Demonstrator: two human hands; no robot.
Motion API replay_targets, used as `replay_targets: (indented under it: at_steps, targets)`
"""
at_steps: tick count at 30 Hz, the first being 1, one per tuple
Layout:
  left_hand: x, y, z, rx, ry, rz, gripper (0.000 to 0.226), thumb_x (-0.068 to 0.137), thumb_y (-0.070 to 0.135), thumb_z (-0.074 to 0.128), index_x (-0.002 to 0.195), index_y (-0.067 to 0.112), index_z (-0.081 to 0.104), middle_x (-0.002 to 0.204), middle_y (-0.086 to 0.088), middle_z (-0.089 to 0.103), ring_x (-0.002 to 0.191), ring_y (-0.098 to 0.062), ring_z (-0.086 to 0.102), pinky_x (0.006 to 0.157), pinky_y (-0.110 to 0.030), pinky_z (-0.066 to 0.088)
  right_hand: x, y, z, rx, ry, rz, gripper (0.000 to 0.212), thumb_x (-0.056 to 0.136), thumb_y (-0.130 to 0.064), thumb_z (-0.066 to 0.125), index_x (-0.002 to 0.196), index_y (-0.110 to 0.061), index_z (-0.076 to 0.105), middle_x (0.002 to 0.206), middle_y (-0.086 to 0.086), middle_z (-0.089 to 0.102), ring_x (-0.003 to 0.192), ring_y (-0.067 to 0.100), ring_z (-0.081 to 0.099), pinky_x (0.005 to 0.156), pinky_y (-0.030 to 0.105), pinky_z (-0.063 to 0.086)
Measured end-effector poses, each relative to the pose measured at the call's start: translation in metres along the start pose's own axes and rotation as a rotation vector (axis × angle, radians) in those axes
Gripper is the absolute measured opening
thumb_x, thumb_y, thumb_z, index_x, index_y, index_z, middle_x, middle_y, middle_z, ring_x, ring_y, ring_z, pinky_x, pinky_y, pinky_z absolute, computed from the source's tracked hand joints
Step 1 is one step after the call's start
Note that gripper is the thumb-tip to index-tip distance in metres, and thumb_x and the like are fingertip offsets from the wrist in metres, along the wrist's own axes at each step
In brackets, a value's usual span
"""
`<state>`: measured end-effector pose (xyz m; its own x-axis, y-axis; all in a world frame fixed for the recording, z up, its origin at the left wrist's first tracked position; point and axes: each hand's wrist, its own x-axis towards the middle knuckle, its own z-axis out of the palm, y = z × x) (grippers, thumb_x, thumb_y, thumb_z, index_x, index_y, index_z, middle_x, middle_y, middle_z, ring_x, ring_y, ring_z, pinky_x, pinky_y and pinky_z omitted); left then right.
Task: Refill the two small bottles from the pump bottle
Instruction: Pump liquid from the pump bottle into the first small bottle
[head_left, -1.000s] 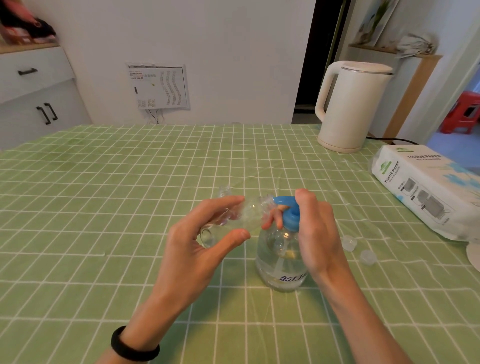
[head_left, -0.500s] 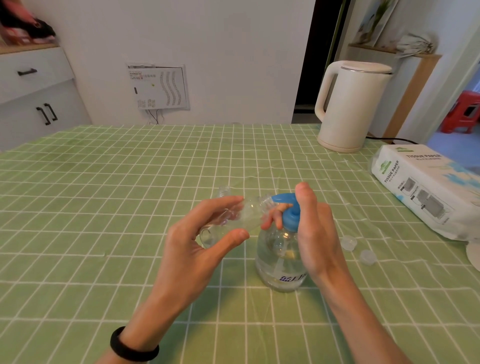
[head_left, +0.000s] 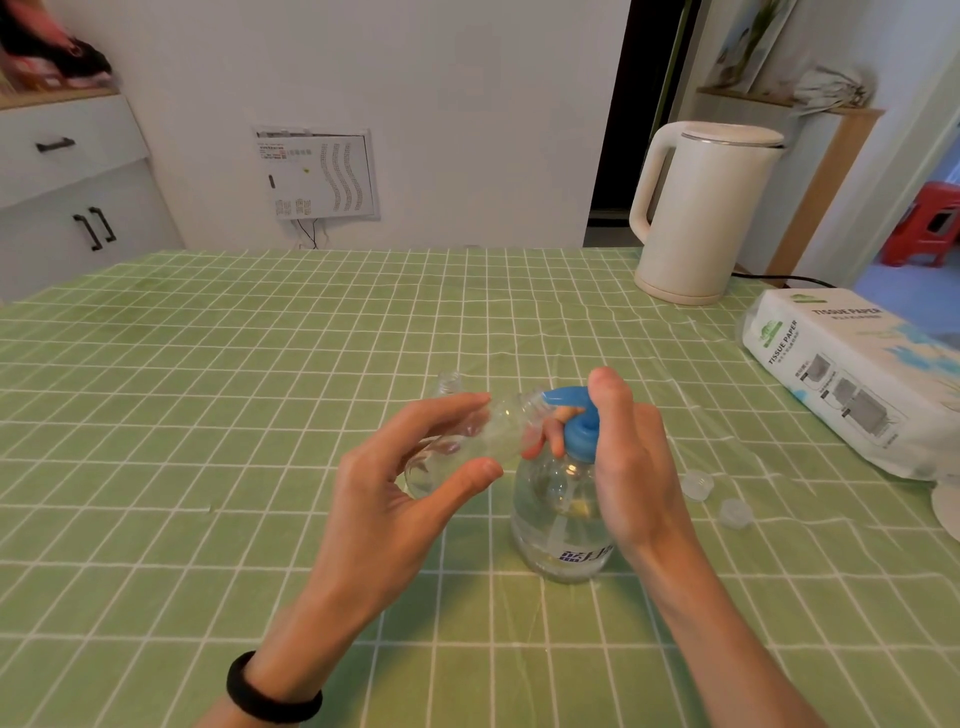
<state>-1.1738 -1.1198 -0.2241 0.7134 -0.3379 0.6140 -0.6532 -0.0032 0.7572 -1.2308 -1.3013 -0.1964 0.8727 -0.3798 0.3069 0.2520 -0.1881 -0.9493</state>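
A person is at a table (head_left: 208, 364) covered in a green checked cloth, with both bare hands over the middle of it. The left hand (head_left: 410, 493) holds a small clear bottle (head_left: 483, 431) tipped nearly onto its side, thumb below and fingers curled over the top. The bottle's open mouth is up against the blue spout of a pump bottle (head_left: 558, 535). The pump bottle stands upright on the cloth just right of the left hand, with clear liquid inside its see-through body. The right hand (head_left: 634, 467) grips its blue pump head (head_left: 579, 431), thumb laid over the top and fingers curled round beneath the spout. A second small bottle (head_left: 450, 382) stands just behind the left hand (only its open neck shows above the fingers). Two small clear caps (head_left: 698, 484) lie close together on the cloth, right of the right hand. Further back on the right are a cream kettle (head_left: 701, 213) and a wrapped pack of tissue paper (head_left: 852, 379). A black band (head_left: 272, 691) circles the left wrist.
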Motion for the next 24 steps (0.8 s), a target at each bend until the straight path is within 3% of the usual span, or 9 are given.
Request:
replay_targets:
  at_steps: [3,8,11,19,24]
  targets:
    - [-0.0002,-0.0001,0.0008,-0.009,0.004,-0.010,0.046,0.086,0.039,0.079,0.130,0.044,0.067,0.125,0.020,0.074,0.117,-0.010,0.072,0.097,-0.021,0.056,0.0009,-0.0003,-0.0003,0.016,-0.004,-0.012,0.062,0.095,-0.058,0.032,0.050,-0.022,0.057,0.069,0.005,0.078,0.074,0.011,0.074,0.075,0.009,0.049]
    - [-0.0017,-0.0001,0.0015,0.001,-0.016,-0.020,0.045,0.085,0.040,0.079,0.129,0.041,0.068,0.122,0.019,0.075,0.116,-0.008,0.072,0.096,-0.017,0.055,0.0026,0.0000,-0.0017,-0.020,-0.023,-0.027,0.054,0.099,-0.032,0.033,0.052,-0.019,0.057,0.071,0.009,0.079,0.074,0.012,0.073,0.072,0.011,0.048]
    - [-0.0020,0.0005,0.0025,-0.005,-0.015,-0.018,0.045,0.086,0.039,0.079,0.129,0.040,0.068,0.121,0.019,0.075,0.115,-0.008,0.073,0.097,-0.015,0.053,0.0021,-0.0003,-0.0017,-0.024,-0.016,-0.011,0.054,0.099,-0.033,0.033,0.054,-0.013,0.056,0.072,0.011,0.079,0.075,0.012,0.074,0.071,0.011,0.048]
    - [-0.0004,0.0006,0.0027,-0.017,0.008,-0.017,0.045,0.086,0.036,0.079,0.129,0.036,0.068,0.121,0.017,0.076,0.114,-0.010,0.073,0.097,-0.018,0.054,0.0002,-0.0001,0.0008,-0.007,0.016,-0.004,0.067,0.104,-0.047,0.028,0.053,-0.017,0.058,0.069,0.004,0.078,0.074,0.009,0.074,0.074,0.009,0.049]
    - [-0.0014,0.0018,0.0017,-0.016,0.002,-0.011,0.044,0.086,0.036,0.079,0.129,0.039,0.067,0.121,0.018,0.075,0.115,-0.010,0.073,0.098,-0.016,0.053,0.0013,-0.0008,-0.0009,0.000,-0.004,-0.014,0.061,0.102,-0.039,0.031,0.053,-0.014,0.057,0.070,0.010,0.078,0.074,0.013,0.074,0.074,0.012,0.050]
